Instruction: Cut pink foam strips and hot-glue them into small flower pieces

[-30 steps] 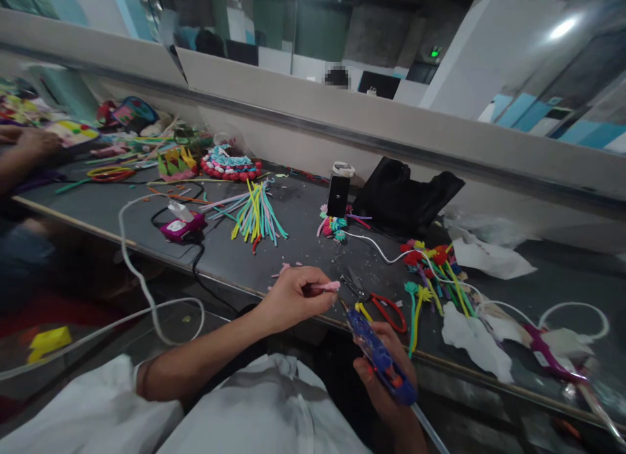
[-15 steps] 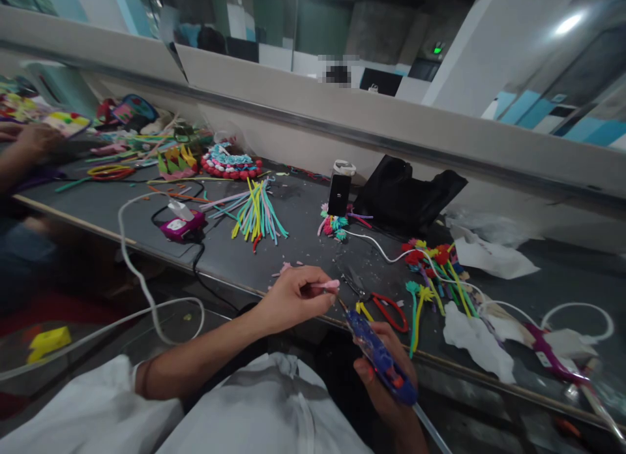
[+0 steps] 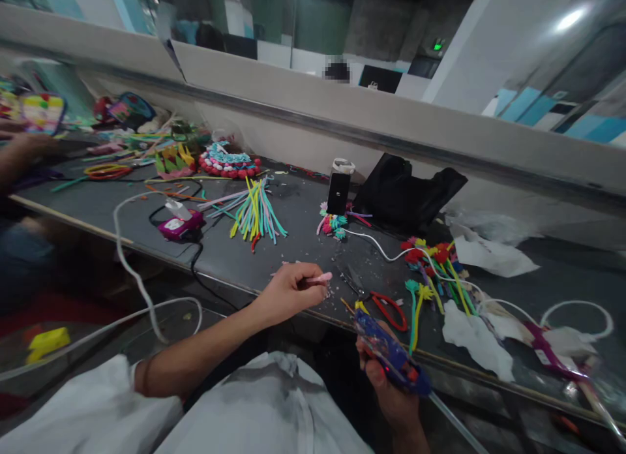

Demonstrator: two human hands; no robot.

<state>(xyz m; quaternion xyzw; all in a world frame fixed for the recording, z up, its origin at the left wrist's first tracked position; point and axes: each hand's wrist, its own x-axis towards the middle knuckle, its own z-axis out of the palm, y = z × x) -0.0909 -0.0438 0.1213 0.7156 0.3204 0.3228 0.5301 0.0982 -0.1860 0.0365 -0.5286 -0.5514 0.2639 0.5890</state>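
Note:
My left hand (image 3: pixel 288 289) pinches a short pink pipe cleaner piece (image 3: pixel 319 279) over the near edge of the dark worktable (image 3: pixel 298 242). Lower and to the right, my right hand (image 3: pixel 386 372) grips a blue glue gun (image 3: pixel 388 351), its nozzle aimed up-left and a short way from the pink piece. Red-handled scissors (image 3: pixel 379 301) lie on the table just beyond the gun's tip.
A bundle of coloured pipe cleaners (image 3: pixel 254 212), a pink glue gun (image 3: pixel 177 224) with a white cable, finished pipe-cleaner flowers (image 3: pixel 435 271), a black phone (image 3: pixel 338 192), a black bag (image 3: pixel 405 193) and crumpled white paper (image 3: pixel 472 336) lie on the table. Another person's arm (image 3: pixel 19 155) works at far left.
My left hand has lifted the pink piece up and slightly left, away from the glue gun's tip. The right hand with the gun has dropped a little to the right.

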